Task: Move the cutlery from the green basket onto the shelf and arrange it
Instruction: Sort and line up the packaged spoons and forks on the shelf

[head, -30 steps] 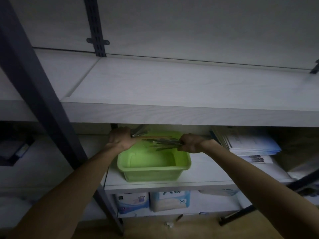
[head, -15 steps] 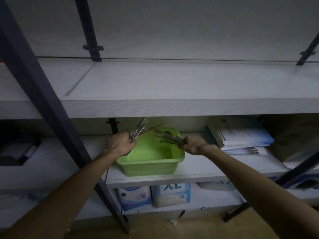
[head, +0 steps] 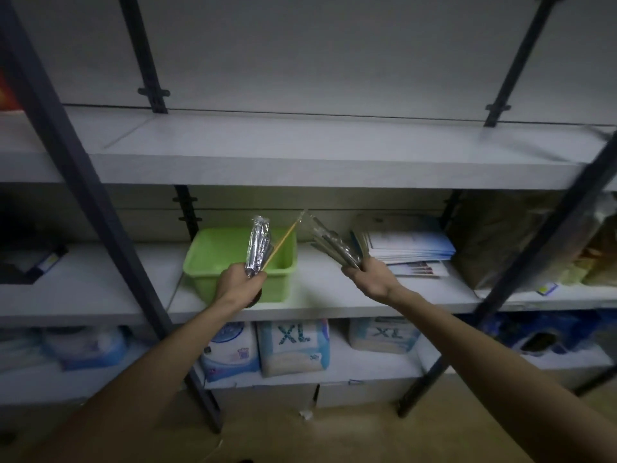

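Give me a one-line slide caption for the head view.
Left hand and right hand each grip a cutlery bundle above the green basket, below the upper shelf.

Big letters "XL" are on the middle pack (head: 293, 345) on the low shelf, with a small "50" near its corner, and "XL" on the next pack (head: 384, 335) too

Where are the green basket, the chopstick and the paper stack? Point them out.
green basket (head: 213, 259), head view, left inner wall
chopstick (head: 283, 239), head view, mid-shaft
paper stack (head: 407, 243), head view, top sheet
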Demonstrator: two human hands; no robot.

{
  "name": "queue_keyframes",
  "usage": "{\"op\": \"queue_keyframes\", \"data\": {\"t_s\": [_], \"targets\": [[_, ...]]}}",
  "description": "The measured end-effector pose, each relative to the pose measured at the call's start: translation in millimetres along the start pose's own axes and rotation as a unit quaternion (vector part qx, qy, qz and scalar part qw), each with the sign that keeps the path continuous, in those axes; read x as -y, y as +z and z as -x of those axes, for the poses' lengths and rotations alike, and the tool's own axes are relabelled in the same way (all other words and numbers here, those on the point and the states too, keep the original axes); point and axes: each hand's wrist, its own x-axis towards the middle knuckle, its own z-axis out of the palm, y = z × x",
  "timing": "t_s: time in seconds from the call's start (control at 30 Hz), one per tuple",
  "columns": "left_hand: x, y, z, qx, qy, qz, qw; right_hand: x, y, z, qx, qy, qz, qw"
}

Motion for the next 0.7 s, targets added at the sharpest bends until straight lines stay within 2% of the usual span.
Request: {"op": "queue_keyframes", "data": {"t_s": [0.17, 0.27, 0.47, 0.6, 0.7], "targets": [[-49, 47, 50, 0.042, 0.027, 0.094, 0.994, -65, -25, 68, -0.119, -0.067, -0.024, 0.99], [-97, 77, 78, 0.068, 0.075, 0.149, 0.984, -106, -52, 107, -0.204, -0.074, -0.073, 0.974], [-228, 134, 113, 0.139, 0.227, 0.197, 0.944, -148, -141, 146, -0.379, -0.06, -0.226, 0.895], [-334, 176, 128, 0.228, 0.249, 0.218, 0.916, -168, -219, 145, -0.445, -0.034, -0.287, 0.848], [-405, 211, 133, 0.3, 0.228, 0.218, 0.9, -191, -274, 132, -0.446, -0.03, -0.334, 0.83]]}}
